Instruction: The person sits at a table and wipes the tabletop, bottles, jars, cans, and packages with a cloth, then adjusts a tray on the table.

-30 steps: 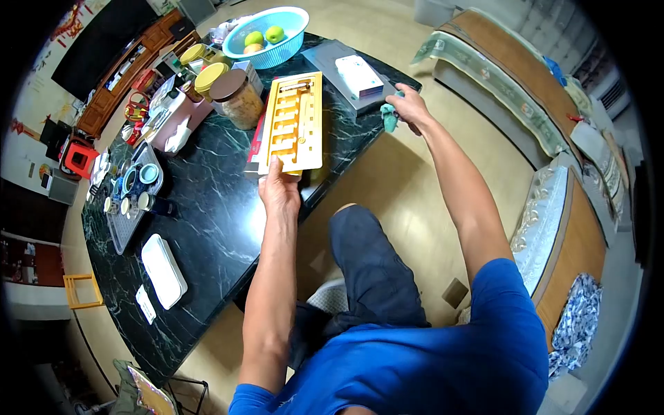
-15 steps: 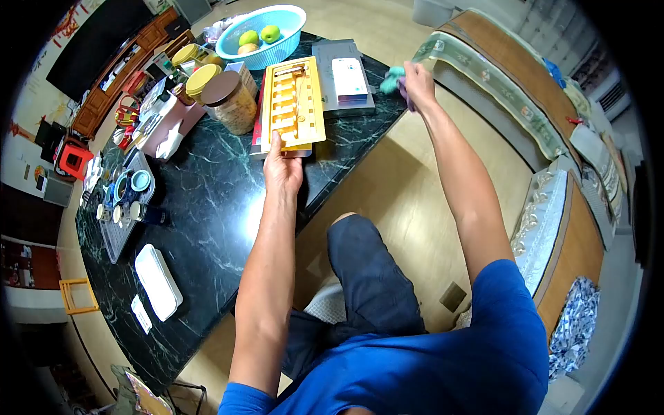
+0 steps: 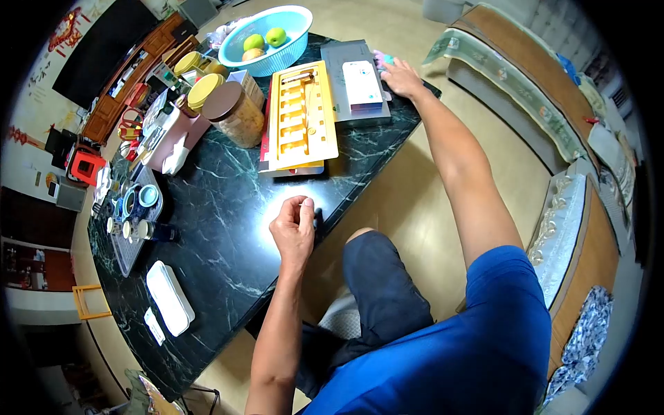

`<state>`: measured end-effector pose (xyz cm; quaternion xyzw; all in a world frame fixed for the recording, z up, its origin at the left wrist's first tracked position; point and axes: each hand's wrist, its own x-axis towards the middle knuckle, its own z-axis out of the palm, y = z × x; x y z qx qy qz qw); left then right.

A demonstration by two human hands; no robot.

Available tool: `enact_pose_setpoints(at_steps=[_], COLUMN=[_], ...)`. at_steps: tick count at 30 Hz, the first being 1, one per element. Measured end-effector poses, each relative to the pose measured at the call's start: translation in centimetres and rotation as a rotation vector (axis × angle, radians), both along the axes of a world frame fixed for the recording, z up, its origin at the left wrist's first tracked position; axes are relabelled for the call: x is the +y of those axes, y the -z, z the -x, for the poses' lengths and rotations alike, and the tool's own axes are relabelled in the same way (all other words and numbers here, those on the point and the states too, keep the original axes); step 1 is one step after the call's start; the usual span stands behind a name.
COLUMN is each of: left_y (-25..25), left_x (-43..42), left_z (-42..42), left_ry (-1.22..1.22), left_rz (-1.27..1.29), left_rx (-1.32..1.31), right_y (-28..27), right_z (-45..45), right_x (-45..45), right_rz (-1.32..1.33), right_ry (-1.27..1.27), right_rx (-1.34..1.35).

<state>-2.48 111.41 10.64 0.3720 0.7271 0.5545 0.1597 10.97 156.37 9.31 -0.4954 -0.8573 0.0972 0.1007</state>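
Observation:
My left hand (image 3: 293,225) hovers over the near edge of the dark marble table (image 3: 214,242). Its fingers are curled with the thumb against them, and I see nothing in them. Beyond it, a yellow plastic tray (image 3: 315,131) with a row of slots lies on a flat box. My right hand (image 3: 402,77) is at the table's far right corner, fingers spread, beside a purple and green cloth (image 3: 382,59); whether they touch it is unclear. Left of that hand, a white box (image 3: 361,83) rests on a grey case (image 3: 342,52).
A blue basket (image 3: 299,50) of fruit and a brown-lidded jar (image 3: 238,121) stand behind the tray. Leftward are a pink organizer box (image 3: 188,138), a grey rack (image 3: 128,252) with small jars, and a white lidded container (image 3: 169,299). A wooden bench (image 3: 512,66) stands at right.
My left hand has let go of the yellow tray and drawn back toward me. My right hand has brought the cloth onto the table corner and spread its fingers.

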Motion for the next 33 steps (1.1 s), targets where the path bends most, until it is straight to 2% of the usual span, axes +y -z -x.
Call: enact_pose_setpoints(at_steps=[2,4,8,9,14,19,24,26,28,30,31,32,33], left_y=[-0.4,-0.2,0.3,0.2,0.0,0.2,1.1,0.7,0.4,0.2,0.0,-0.1,0.2], left_x=[-0.4,-0.3,-0.1,-0.1,-0.2,-0.5,-0.4,-0.2,0.3,0.2,0.2,0.2,0.2], left_z=[-0.2,-0.2,-0.2,-0.4,-0.7,-0.9,-0.7,-0.8,-1.0,-1.0,-1.2,-1.0,-0.8], left_ry=[-0.012,-0.019,-0.022,-0.028,-0.028,-0.031,-0.023,-0.014,-0.038,-0.031,-0.012,-0.024,-0.009], left_rz=[0.025,0.037,-0.014,0.003,-0.021,-0.069,-0.086,-0.035,-0.03,0.016,-0.002,-0.011,0.004], left_rx=[-0.002,-0.01,0.103,0.118,0.159,0.164,0.105,0.189,0.199,0.249,0.23,0.218,0.219], right_y=[0.7,1.0,2.3,2.4,3.8,3.7,4.3,2.7,3.1,0.0,4.6,3.9,2.3], right_z=[-0.8,-2.7,-4.7,-5.5,-6.0,-4.8,-4.8,-5.6,-6.1,-7.3,-8.5,-8.9,-8.5], right_x=[-0.9,-1.9,-5.6,-6.7,-13.8,-21.3,-15.7,-12.5,-8.8,-7.6,-2.9,-0.9,-2.1], right_rz=[-0.043,-0.166,-0.471,-0.362,-0.377,-0.095,-0.089,0.058,0.058,0.307,-0.152,0.079,0.414], right_ry=[0.045,0.132,0.133,0.077,-0.006,0.059,0.229,0.311,0.438,0.345,0.277,0.216,0.247], right_rx=[0.035,0.043,0.072,0.107,0.289,0.591,0.512,0.453,0.469,0.546,0.41,0.44,0.654])
